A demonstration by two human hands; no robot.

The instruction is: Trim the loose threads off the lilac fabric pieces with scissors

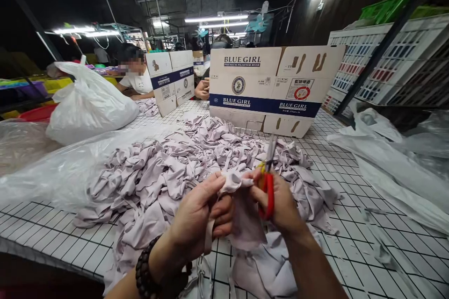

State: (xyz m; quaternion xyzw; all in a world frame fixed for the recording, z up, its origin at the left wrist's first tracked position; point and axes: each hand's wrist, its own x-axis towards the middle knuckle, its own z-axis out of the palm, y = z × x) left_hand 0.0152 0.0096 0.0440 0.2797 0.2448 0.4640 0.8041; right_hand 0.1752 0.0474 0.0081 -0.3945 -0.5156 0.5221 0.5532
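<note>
A pale lilac piece of fabric [247,222] hangs between my two hands, above the table. My left hand [206,203] pinches its upper edge between thumb and fingers, and a narrow strip dangles below that grip. Scissors [269,191] with a red handle and some yellow near the pivot sit in my right hand [278,201], blades pointing up and away. The right thumb and fingertips also touch the fabric's edge. Behind and around both hands spreads a large heap of matching lilac fabric pieces [157,173]. More pieces [266,264] lie below my right hand.
Printed cardboard panels [263,86] stand upright behind the heap. A stuffed white plastic bag [91,103] and clear film lie left; white plastic sheeting [389,159] lies right on the grid-patterned table [336,247]. Another person [140,77] sits across, left. Stacked white crates [382,60] stand right.
</note>
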